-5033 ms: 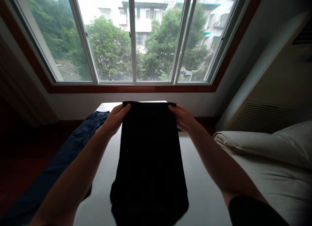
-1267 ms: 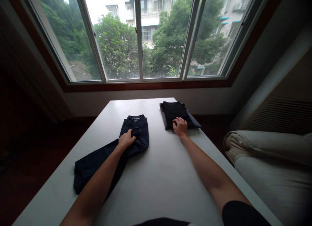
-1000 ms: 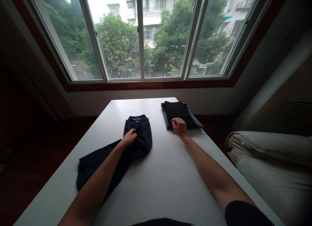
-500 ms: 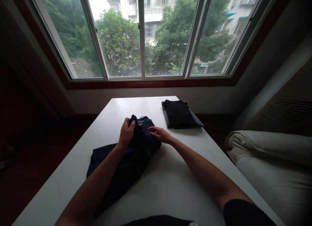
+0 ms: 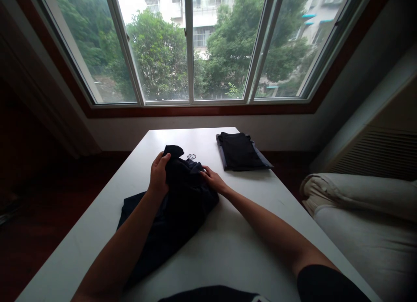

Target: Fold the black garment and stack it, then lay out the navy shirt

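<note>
A dark navy garment [image 5: 177, 206] lies bunched on the white table [image 5: 228, 245], stretching from the middle toward the near left. My left hand [image 5: 158, 174] grips its upper left edge and lifts a fold of cloth. My right hand [image 5: 212, 180] pinches the garment's upper right edge. A folded black garment [image 5: 240, 151] rests flat at the table's far right, apart from both hands.
A small thin ring-like object [image 5: 191, 156] lies on the table just beyond the navy garment. A bed with white bedding [image 5: 365, 206] stands to the right. A wide window [image 5: 192, 45] spans the far wall. Dark wooden floor [image 5: 42, 206] lies to the left.
My right hand left the folded black garment and came over to the navy one. Both hands now hold its top edge, and the cloth has been pulled nearer and bunched up.
</note>
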`<action>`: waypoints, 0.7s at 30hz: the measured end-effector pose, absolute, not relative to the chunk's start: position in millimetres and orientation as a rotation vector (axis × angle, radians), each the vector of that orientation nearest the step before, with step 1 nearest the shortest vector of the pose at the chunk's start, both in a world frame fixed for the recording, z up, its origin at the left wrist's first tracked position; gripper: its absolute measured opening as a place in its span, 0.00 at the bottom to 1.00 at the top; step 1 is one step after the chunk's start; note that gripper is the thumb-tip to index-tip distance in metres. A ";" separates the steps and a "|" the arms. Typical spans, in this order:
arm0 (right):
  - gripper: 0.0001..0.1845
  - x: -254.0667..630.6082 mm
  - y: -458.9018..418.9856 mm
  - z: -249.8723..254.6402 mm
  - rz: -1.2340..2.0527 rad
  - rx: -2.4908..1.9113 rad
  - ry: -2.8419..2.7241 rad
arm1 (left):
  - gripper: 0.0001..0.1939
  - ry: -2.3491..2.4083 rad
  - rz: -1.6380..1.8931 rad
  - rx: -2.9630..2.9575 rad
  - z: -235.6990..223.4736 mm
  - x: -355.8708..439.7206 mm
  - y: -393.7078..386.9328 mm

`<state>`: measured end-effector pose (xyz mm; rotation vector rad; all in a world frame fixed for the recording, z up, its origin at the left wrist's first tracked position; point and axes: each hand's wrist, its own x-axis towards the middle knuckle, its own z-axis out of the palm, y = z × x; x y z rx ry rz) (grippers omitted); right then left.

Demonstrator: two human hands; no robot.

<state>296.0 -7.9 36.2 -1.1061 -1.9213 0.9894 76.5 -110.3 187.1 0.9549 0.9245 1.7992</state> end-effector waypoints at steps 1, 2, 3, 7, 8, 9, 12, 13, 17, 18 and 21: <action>0.32 295.4 -8.8 36.6 1.038 -1.067 -1.892 | 0.15 0.905 1.774 0.956 188.3 76.7 -111.3; 0.34 294.9 -10.3 37.8 1.082 -1.023 -1.879 | 0.16 0.884 1.755 0.966 189.5 76.8 -112.9; 0.36 294.2 -12.7 39.7 1.115 -0.979 -1.878 | 0.17 0.860 1.737 0.983 190.6 76.9 -115.0; 0.36 287.0 -27.6 48.3 1.111 -0.888 -1.908 | 0.19 0.786 1.642 1.073 192.3 78.3 -124.6; 0.31 284.6 -30.5 49.6 1.096 -0.879 -1.906 | 0.20 0.780 1.607 1.095 191.9 78.8 -126.1; 0.25 282.6 -32.0 50.5 1.083 -0.868 -1.891 | 0.20 0.780 1.583 1.113 191.3 79.1 -126.8; 0.20 284.3 -24.0 52.5 1.042 -0.844 -1.724 | 0.20 0.821 1.650 1.119 189.8 75.6 -121.6; 0.20 288.7 -17.3 54.0 1.034 -0.851 -1.618 | 0.20 0.844 1.718 1.105 189.8 71.8 -117.3; 0.19 326.8 18.9 69.0 1.041 -0.915 -1.140 | 0.19 0.926 2.008 1.007 190.1 35.2 -90.9; 0.19 340.1 27.7 74.6 1.033 -0.923 -1.067 | 0.18 0.942 2.066 0.972 189.5 20.7 -83.2; 0.19 381.5 49.2 90.6 0.979 -0.899 -1.035 | 0.16 1.040 2.214 0.884 183.1 -30.5 -61.0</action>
